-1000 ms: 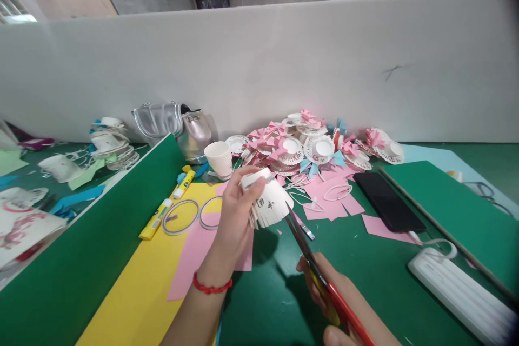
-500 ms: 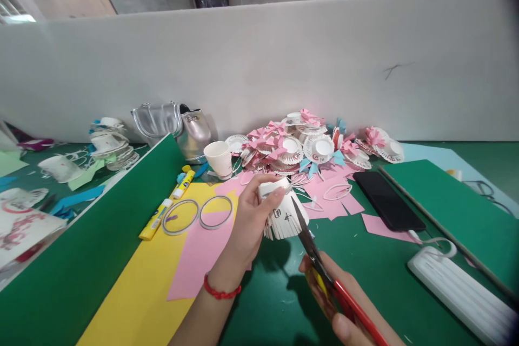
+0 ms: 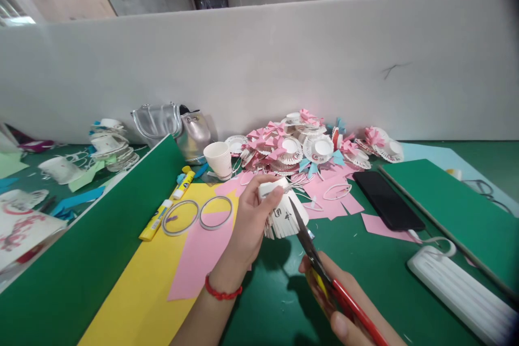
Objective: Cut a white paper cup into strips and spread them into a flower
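Paper cup, white and upside down, is pinched by its base in the left hand, fingers curled shut around the bottom, the wall already slit into a fringe of strips hanging toward 6 o'clock. The right hand is closed through the handles of the red scissors, whose blades reach up from 5 o'clock with the tips at the cup's wall on its right side; the blades look nearly closed, though the exact gap is hard to tell.

Risks, as a judgement: the thumb and fingertips sit close above the blade tips, so a cut driven too far toward the base could nick them or sever a strip entirely. A loose pinch could let the cup twist and give uneven strips.

At 9 o'clock of the hands lie 2 rings on pink paper and yellow paper, with glue sticks beyond. At 12 o'clock stand a whole cup and a heap of finished paper flowers. At 3 o'clock a black phone and a white power strip rest on the green bench.
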A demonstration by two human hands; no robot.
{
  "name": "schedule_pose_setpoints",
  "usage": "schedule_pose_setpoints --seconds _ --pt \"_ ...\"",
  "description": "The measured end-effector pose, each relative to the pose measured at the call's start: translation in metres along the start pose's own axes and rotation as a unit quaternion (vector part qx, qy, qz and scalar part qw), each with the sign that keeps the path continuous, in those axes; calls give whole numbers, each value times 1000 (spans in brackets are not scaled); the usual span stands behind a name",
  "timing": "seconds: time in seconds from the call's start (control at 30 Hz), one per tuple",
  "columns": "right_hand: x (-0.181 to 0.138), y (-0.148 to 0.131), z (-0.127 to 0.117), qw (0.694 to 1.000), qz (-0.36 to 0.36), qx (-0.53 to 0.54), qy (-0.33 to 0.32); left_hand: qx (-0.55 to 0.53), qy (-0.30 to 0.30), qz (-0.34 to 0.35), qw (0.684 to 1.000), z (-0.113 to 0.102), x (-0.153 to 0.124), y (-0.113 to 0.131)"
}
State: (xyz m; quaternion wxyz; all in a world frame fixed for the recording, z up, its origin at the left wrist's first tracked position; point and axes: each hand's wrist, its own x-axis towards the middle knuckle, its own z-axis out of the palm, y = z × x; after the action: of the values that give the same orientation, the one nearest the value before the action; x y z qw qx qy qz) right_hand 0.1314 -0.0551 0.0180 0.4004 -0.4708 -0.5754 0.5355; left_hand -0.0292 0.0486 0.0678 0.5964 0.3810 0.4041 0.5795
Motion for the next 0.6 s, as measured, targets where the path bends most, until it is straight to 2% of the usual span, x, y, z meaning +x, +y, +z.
schedule_pose_setpoints --seconds 0.6 --pt "4 -6 1 999 -8 -40 -9 -5 -4 -3 1000 1 1 1"
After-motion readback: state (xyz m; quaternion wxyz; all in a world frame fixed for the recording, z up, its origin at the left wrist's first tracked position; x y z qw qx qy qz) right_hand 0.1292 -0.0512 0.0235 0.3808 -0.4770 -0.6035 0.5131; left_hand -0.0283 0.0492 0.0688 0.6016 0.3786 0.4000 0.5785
